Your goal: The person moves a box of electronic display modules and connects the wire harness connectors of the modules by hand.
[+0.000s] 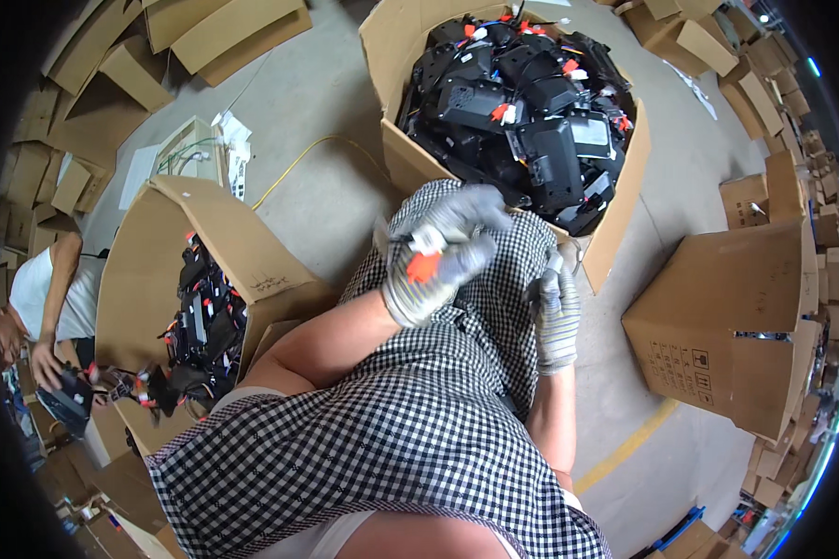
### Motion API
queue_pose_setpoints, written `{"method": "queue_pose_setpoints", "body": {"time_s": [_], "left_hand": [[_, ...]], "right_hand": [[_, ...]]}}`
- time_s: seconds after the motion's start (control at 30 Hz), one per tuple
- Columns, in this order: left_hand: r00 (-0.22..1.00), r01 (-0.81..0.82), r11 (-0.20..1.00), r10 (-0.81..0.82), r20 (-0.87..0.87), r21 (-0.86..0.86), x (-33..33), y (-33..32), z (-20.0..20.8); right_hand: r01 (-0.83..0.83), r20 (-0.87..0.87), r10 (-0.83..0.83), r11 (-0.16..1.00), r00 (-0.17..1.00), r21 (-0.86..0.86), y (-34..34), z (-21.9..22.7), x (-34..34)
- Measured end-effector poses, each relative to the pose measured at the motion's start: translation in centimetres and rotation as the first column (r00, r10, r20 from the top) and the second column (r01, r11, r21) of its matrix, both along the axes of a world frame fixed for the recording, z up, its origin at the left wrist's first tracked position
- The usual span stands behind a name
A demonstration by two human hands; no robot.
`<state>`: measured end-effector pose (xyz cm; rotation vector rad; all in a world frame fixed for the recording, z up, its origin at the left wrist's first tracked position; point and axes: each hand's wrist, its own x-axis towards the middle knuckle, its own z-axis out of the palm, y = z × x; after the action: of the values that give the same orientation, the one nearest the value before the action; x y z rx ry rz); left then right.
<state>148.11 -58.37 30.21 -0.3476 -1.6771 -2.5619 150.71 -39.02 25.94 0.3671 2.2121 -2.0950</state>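
My left hand (438, 261), in a grey-and-white knitted glove, is raised over my lap and smeared by motion. A red-and-white plug connector (425, 257) shows in its curled fingers; whatever else is there is blurred. My right hand (557, 317), in a striped glove, is closed beside the near right edge of a large cardboard box (615, 224). What its fingers grip, if anything, I cannot make out. Black plastic units (550, 158) with red and white plugs fill that box in a heap.
To my left, a second cardboard box (130, 252) holds more black units and wires. A person (51, 298) beyond it handles a dark unit. A closed carton (718, 317) stands at my right. Stacked cartons (224, 37) line the sides, and a yellow cable (298, 154) crosses the floor.
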Motion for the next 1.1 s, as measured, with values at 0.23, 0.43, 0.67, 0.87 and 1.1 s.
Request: {"method": "queue_pose_setpoints", "body": {"time_s": [0.23,0.43,0.67,0.87,1.1], "left_hand": [[0.915,0.318,0.921,-0.237,0.325,-0.224,2.9,3.4,-5.7],[0.906,0.415,0.717,-0.381,0.183,-0.56,3.1,2.6,-7.9],[0.852,0.414,0.347,-0.474,0.223,-0.841,2.5,1.7,-7.3],[0.745,0.305,0.037,-0.632,0.215,-0.951,3.6,1.9,-7.6],[0.569,0.767,0.089,-0.554,0.608,-0.636,3.7,0.9,-8.5]], "right_hand": [[-0.012,0.043,0.016,0.994,0.999,-0.106,0.2,4.8,1.5],[-0.332,0.213,0.344,0.939,0.914,-0.092,0.7,6.3,2.8],[-0.539,0.341,0.505,0.842,0.793,0.009,1.4,4.3,1.9],[-0.598,0.39,0.678,0.734,0.624,-0.32,2.5,0.8,3.0],[-0.642,0.334,0.623,0.764,0.707,-0.066,1.1,-1.2,3.6]]}}
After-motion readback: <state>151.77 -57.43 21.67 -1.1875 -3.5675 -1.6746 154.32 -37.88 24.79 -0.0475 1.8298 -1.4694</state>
